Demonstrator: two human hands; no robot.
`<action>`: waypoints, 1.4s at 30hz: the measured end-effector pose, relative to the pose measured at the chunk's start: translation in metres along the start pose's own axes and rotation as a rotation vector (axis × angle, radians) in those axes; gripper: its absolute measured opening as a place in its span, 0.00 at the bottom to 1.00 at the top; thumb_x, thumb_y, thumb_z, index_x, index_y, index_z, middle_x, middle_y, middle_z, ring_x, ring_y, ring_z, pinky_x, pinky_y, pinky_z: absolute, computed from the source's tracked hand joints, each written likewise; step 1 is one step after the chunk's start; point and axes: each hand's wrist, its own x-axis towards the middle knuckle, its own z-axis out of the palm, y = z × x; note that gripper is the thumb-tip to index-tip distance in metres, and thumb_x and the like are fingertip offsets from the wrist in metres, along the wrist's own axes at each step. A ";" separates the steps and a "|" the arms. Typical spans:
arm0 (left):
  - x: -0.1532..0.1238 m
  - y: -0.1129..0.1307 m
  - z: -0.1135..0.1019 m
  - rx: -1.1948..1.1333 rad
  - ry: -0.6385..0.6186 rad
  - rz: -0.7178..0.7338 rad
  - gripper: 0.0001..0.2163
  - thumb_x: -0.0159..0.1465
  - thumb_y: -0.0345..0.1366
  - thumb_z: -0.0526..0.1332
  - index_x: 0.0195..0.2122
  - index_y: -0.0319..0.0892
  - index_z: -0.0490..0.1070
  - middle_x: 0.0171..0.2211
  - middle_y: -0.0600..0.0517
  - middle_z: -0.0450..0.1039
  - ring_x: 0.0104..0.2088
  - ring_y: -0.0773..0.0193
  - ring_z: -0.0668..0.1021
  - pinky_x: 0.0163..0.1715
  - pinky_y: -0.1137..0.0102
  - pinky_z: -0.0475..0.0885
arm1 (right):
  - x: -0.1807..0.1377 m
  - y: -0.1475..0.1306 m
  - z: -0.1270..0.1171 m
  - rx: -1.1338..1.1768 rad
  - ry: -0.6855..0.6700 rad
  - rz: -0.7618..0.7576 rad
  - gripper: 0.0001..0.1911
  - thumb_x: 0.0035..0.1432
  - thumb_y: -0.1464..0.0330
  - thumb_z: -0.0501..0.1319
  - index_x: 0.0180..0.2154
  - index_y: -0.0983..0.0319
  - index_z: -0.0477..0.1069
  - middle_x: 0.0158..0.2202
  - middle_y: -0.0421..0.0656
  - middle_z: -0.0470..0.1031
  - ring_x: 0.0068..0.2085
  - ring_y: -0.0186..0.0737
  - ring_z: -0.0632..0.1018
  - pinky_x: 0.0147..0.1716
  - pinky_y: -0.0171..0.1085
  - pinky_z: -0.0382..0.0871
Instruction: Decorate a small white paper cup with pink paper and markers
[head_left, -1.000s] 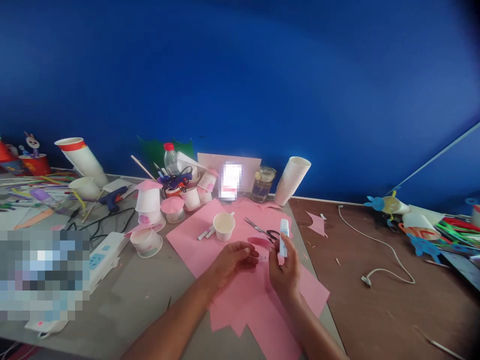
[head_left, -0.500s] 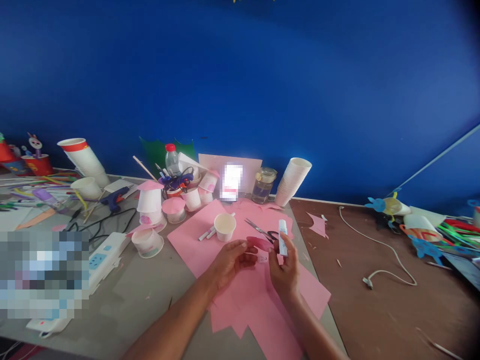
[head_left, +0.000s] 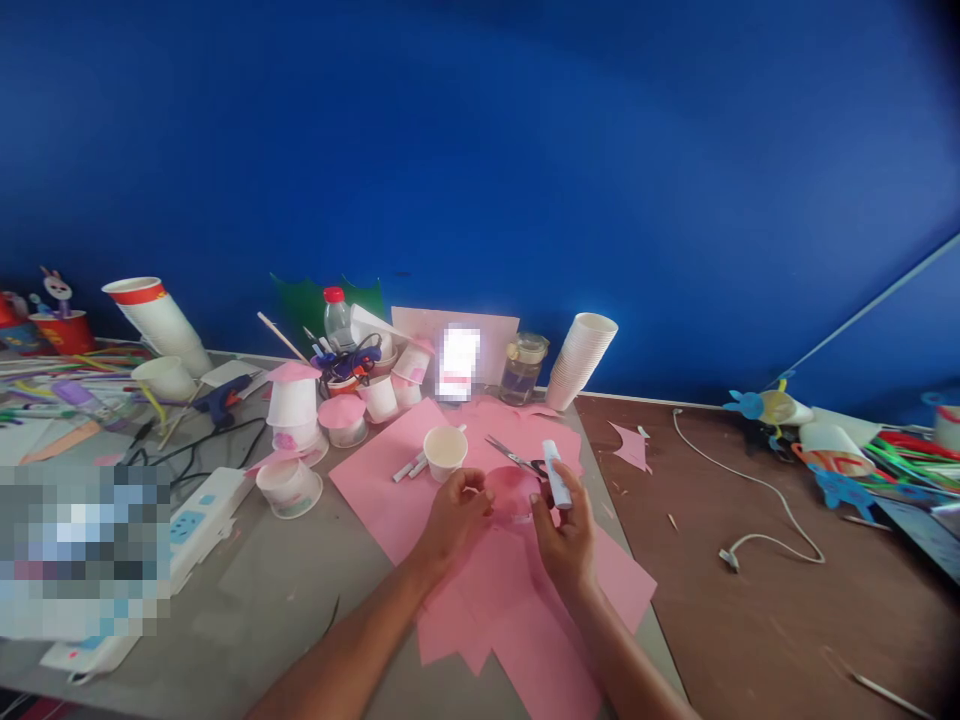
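Two bare hands work close together above the middle of a cluttered counter, grey on its left part and brown on its right, with a deep blue wall rising straight behind it. The left hand has its fingers pinched on the near-left edge of a round pink cutout, held just above the pink paper sheets that cover the seam between grey and brown. The right hand has its fingers curled tight around a white glue stick, which tilts up and to the left, just beside the cutout's right edge. Just beyond the hands, on the pink sheets, an open paper cup stands upright and, to its right, a pair of scissors lies flat. Farther back, near the wall, a leaning stack of cups, a glass jar and a bottle with a red cap stand among small upturned cups with pink tops. On the grey side lie a white power strip and a glue gun; on the brown side a white cable curls, well apart from the hands, with bright craft pieces at the far right edge.
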 end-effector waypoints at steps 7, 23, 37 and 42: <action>0.003 -0.001 -0.001 0.082 0.005 0.038 0.07 0.54 0.37 0.62 0.25 0.40 0.66 0.20 0.56 0.66 0.23 0.68 0.69 0.26 0.72 0.65 | -0.001 -0.002 0.001 0.049 -0.060 0.055 0.21 0.56 0.68 0.58 0.53 0.59 0.65 0.44 0.48 0.74 0.33 0.38 0.77 0.27 0.35 0.72; 0.001 -0.005 -0.004 -0.104 -0.199 0.004 0.15 0.55 0.40 0.66 0.43 0.41 0.69 0.36 0.52 0.67 0.32 0.68 0.71 0.34 0.71 0.66 | 0.010 -0.006 -0.005 0.234 -0.063 0.290 0.20 0.54 0.65 0.60 0.49 0.58 0.68 0.39 0.43 0.71 0.31 0.35 0.72 0.30 0.35 0.70; -0.003 0.001 0.003 -0.525 -0.355 -0.164 0.23 0.61 0.55 0.54 0.45 0.41 0.72 0.41 0.43 0.75 0.36 0.58 0.76 0.36 0.64 0.70 | 0.012 -0.019 -0.004 0.565 -0.133 0.564 0.24 0.50 0.62 0.65 0.50 0.58 0.66 0.29 0.37 0.67 0.23 0.28 0.64 0.21 0.30 0.63; -0.005 0.003 0.004 -0.523 -0.332 -0.211 0.24 0.60 0.56 0.55 0.45 0.42 0.72 0.37 0.45 0.76 0.31 0.60 0.76 0.27 0.68 0.67 | 0.008 -0.018 0.001 0.558 -0.200 0.540 0.24 0.51 0.62 0.65 0.50 0.59 0.65 0.28 0.37 0.66 0.23 0.29 0.65 0.20 0.30 0.63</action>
